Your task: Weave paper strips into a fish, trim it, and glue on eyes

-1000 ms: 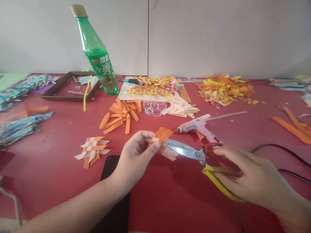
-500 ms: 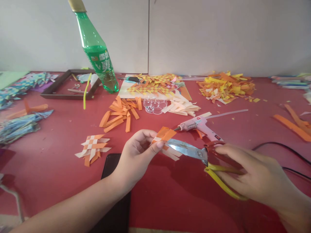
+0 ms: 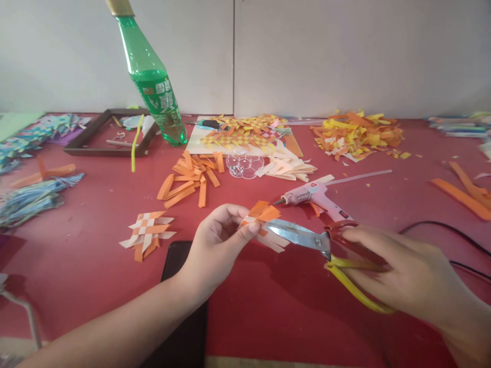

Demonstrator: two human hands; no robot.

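Note:
Between thumb and fingers, my left hand [image 3: 226, 240] pinches a small woven piece of orange and cream paper strips [image 3: 263, 210]. My right hand [image 3: 399, 271] is wrapped round the red and yellow handles of the scissors [image 3: 301, 236]. The blades point left and their tips touch or overlap the paper piece beside my left thumb. Another woven orange and cream piece [image 3: 144, 232] lies to the left on the red table [image 3: 291, 317]. Beyond my hands are loose orange strips [image 3: 184, 186] and cream strips [image 3: 289, 166].
A pink glue gun [image 3: 316, 197] lies behind the scissors. A green bottle [image 3: 153, 92] and a dark frame [image 3: 92, 130] are at the back left. Yellow and orange scraps [image 3: 356, 134] form a pile at the back right. A black phone-like slab [image 3: 187, 327] lies under my left forearm.
My right hand and the scissors have shifted slightly right. The orange strips at the top of the held piece have spread a little apart. My left hand has barely moved.

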